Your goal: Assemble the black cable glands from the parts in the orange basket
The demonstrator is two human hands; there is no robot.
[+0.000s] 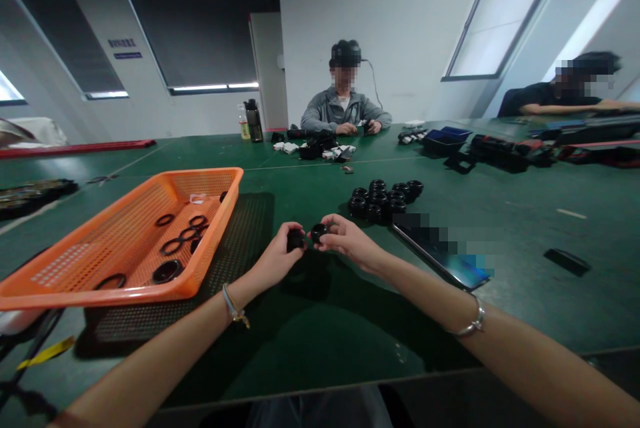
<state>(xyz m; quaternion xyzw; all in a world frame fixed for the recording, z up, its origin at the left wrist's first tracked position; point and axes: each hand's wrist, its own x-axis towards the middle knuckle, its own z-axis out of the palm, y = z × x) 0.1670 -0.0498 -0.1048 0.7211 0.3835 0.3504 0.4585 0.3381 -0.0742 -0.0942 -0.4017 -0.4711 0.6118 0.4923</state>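
Above the green table my left hand (284,247) is closed around a black round part (295,239), mostly covered by my fingers. Close beside it, my right hand (345,239) pinches a black ring-shaped part (319,233) whose round opening shows. The two parts are held nearly together; whether they touch I cannot tell. Beyond my right hand sits a cluster of several similar black round parts (379,200). To the left of my hands stands an orange plastic basket (135,293) with thin black rings (189,234) and a thicker black ring (167,271) inside.
A phone (440,255) lies right of my right hand, with a small black piece (567,261) farther right. Across the table (350,341) a person (345,105) handles parts near a dark pile (320,146). Blue trays (447,138) and a bottle (253,121) stand at the back.
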